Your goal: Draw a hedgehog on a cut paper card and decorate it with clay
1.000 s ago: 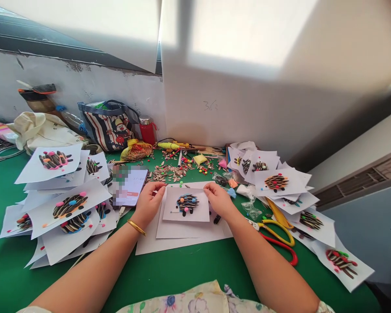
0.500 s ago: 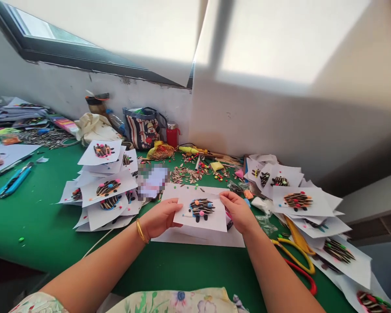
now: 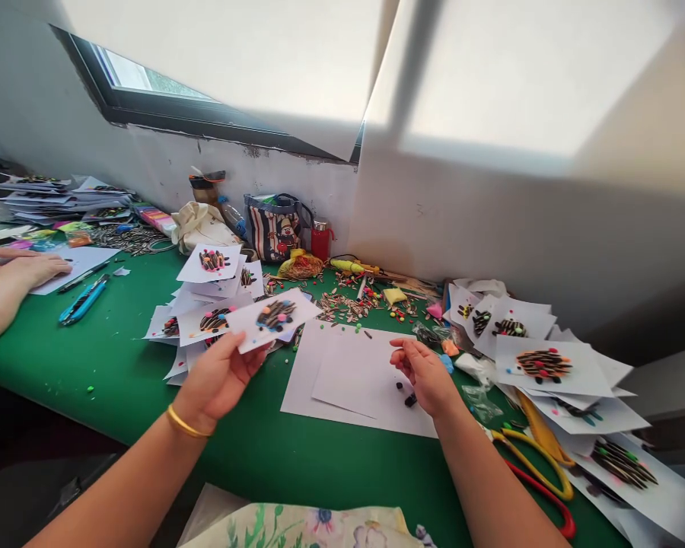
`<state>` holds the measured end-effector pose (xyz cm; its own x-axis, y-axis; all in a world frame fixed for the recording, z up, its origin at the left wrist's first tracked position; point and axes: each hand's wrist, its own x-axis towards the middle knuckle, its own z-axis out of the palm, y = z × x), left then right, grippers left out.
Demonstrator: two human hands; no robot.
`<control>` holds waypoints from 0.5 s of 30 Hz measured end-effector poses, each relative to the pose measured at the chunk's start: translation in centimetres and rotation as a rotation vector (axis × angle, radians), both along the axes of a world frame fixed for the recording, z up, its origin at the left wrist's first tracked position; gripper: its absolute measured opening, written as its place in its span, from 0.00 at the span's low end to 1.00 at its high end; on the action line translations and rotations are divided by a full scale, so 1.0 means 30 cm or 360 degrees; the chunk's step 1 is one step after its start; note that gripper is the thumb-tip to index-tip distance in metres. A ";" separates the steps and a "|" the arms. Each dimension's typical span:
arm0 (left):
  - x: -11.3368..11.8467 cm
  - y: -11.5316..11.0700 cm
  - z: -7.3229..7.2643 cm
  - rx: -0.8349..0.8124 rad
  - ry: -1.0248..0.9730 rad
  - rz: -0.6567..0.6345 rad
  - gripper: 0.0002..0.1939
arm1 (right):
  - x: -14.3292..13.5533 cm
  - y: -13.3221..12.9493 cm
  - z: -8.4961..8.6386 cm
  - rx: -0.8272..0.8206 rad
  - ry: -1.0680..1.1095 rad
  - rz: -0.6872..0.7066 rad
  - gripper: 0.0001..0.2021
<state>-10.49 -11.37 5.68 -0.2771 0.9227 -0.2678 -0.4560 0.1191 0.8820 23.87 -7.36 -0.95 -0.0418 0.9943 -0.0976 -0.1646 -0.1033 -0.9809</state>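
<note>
My left hand (image 3: pixel 220 380) holds a white card (image 3: pixel 305 306) by its lower left corner; the card bears a hedgehog-like figure of striped seeds with coloured dots. The card is tilted in front of the left stack of similar cards (image 3: pixel 205 288). My right hand (image 3: pixel 425 377) hovers over the right side of the white paper sheets (image 3: pixel 348 373), fingers curled and somewhat apart, holding nothing visible. Small black lumps (image 3: pixel 409 399) lie on the paper beside it. Farther right stands another stack of decorated cards (image 3: pixel 587 365).
Yellow- and red-handled scissors (image 3: pixel 548 464) lie right of my right forearm. Behind the paper are scattered seeds (image 3: pixel 342 307), a striped bag (image 3: pixel 274 232) and a red bottle (image 3: pixel 320 242). At left, another person's hand (image 3: pixel 34 270) rests near a blue cutter (image 3: pixel 84 300).
My left hand has carried the card left and up, off the paper sheets toward the left stack. My right hand has let go of the card. The view has shifted slightly left.
</note>
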 end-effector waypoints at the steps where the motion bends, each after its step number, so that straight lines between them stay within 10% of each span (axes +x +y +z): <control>1: -0.039 -0.001 0.012 0.0028 0.0028 0.0082 0.13 | -0.001 0.000 -0.001 0.0004 -0.0001 0.0002 0.22; 15: -0.353 -0.012 0.092 -0.0401 0.1103 0.0256 0.11 | 0.086 0.032 0.034 0.0231 -0.0469 -0.0220 0.20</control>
